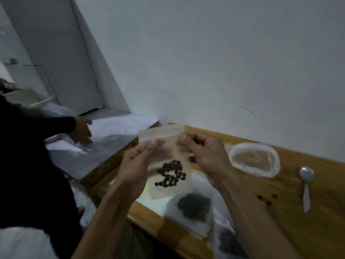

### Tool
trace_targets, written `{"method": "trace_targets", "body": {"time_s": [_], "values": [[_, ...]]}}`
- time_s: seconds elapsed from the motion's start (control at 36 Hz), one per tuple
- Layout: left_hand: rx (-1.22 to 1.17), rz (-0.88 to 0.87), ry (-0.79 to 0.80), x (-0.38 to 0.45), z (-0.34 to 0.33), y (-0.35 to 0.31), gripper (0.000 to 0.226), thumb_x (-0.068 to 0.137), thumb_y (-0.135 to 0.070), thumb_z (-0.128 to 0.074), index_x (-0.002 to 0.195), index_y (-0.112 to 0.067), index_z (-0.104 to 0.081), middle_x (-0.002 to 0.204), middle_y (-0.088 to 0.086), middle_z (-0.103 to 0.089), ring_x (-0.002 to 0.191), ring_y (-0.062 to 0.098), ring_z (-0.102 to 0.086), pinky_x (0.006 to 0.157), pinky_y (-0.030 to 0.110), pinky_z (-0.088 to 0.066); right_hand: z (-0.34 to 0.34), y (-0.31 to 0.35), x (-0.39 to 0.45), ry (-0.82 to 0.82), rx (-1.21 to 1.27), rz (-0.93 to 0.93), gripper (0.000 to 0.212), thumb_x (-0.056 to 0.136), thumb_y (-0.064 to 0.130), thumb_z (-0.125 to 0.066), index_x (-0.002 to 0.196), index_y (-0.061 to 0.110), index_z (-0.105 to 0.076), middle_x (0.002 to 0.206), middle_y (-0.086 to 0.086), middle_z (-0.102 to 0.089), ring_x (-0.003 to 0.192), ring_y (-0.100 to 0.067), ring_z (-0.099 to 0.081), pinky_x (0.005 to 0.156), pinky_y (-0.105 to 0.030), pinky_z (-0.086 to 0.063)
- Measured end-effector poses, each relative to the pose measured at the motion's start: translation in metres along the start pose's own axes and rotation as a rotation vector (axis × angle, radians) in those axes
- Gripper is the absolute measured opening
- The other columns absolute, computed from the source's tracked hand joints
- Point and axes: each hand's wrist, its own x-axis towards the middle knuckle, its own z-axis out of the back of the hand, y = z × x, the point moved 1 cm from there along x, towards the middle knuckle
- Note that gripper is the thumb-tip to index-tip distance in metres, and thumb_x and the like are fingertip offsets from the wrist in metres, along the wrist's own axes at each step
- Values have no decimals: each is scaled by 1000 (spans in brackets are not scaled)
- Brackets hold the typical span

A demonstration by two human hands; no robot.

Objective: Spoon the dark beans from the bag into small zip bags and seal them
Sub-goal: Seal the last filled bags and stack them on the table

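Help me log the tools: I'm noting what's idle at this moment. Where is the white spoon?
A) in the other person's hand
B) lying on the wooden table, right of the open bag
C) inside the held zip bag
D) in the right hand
B: the white spoon lies on the wooden table, right of the open bag, while both hands pinch the zip bag.

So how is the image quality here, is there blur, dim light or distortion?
Head view: the room is dim and bluish, with a bright patch of light on the table under the held zip bag. The other person's hand at left is motion-blurred, and the filled bags below look soft. Wide-angle distortion tilts the wall lines.
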Motion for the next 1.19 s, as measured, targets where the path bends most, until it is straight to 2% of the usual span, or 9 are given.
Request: {"method": "trace_targets", "body": {"time_s": [0.08,0.28,0.42,0.53,0.69,0.78,1.0,1.08,1.19], "values": [[3,-36,-220,2,33,-5,27,93,-33,-58,103,-13,-72,97,7,-76,96,25,-72,81,47,-58,-15,-14,9,-5,-159,40,6,90,27,-73,85,24,-76,88,-2,-77,76,-12,-69,67,-23,-57],[158,-122,-496,8,110,-2,24,92,-35,-66,80,-20,-79,80,5,-78,69,19,-73,72,40,-59,-38,-69,28,49,-709,-67,18,91,28,-68,83,14,-75,75,3,-72,68,-14,-66,62,-35,-57],[136,-88,-525,29,134,10,24,90,-35,-71,81,-14,-79,84,13,-77,71,23,-72,67,36,-58,-56,-101,44,112,-1027,-188,33,87,41,-67,63,18,-68,69,5,-71,66,-18,-66,63,-36,-57],[115,-73,-510,44,144,17,22,89,-32,-73,85,-11,-77,88,8,-78,82,20,-72,71,31,-57,-67,-118,47,108,-1182,-264,47,77,57,-65,51,20,-52,52,6,-48,58,-23,-50,66,-34,-42],[157,-44,-492,56,145,26,23,89,-35,-73,84,-13,-79,85,2,-79,84,21,-76,79,38,-58,-73,-118,49,119,-1192,-275,45,83,46,-68,51,20,-49,51,6,-47,60,-22,-52,68,-35,-47],[148,-34,-462,60,140,27,26,90,-36,-71,85,-12,-79,84,3,-79,83,20,-76,81,39,-58,-72,-105,44,85,-1170,-231,41,88,44,-67,58,15,-61,55,3,-62,61,-18,-63,67,-35,-53],[53,35,-240,59,103,20,30,97,-31,-58,90,-8,-77,87,10,-78,78,20,-76,68,35,-56,-95,-43,38,-39,-619,150,19,87,36,-74,72,24,-70,68,12,-67,62,0,-58,57,-13,-45],[34,27,-161,56,86,18,29,98,-29,-57,97,-9,-78,95,10,-79,91,23,-76,78,41,-56,-105,-44,43,-54,-678,202,19,87,38,-72,74,25,-68,70,11,-66,67,-2,-59,59,-16,-46],[20,28,-100,51,70,17,30,97,-28,-56,91,-12,-81,96,10,-79,93,23,-75,87,44,-54,-99,-56,45,-144,-752,232,21,87,44,-69,73,27,-65,74,12,-65,77,-8,-61,70,-39,-53]]}}
